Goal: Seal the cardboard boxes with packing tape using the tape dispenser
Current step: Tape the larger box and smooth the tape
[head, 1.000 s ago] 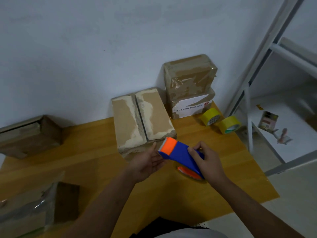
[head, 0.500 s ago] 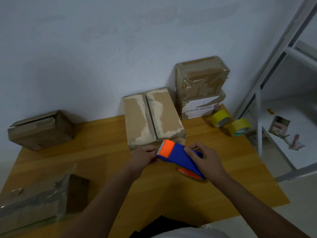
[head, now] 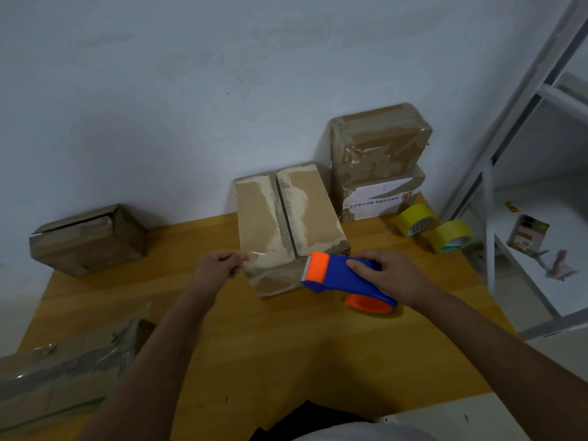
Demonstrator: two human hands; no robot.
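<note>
surface (head: 286,345): wooden top against the wall; its right edge drops off close beyond the two yellow tape rolls (head: 434,229), with a metal rack frame (head: 486,218) just past it. The open room lies in the middle and near part, between the forearms.
middle box (head: 286,224): stands at the centre back, flaps closed but the seam still bare; its near face now has a clear strip stretched across it, where a second ago there was none.
other boxes: a taped stack of two (head: 378,167) at back right, one at far left (head: 86,240), one wrapped at the near-left corner (head: 63,370) (all well apart from the work).
tape dispenser (head: 343,278): blue and orange, toothed end just beside the box's near right corner, having slid rightward away from the other hand.
right hand (head: 388,275): fingers curled over the dispenser's body, clamped on it.
left hand (head: 219,265): fingertips pinched together on the free tape end (head: 251,256), pulled out to the left since half a second ago.
meaning: the strip looks drawn and ready to press down; sealing itself is not yet begun.
</note>
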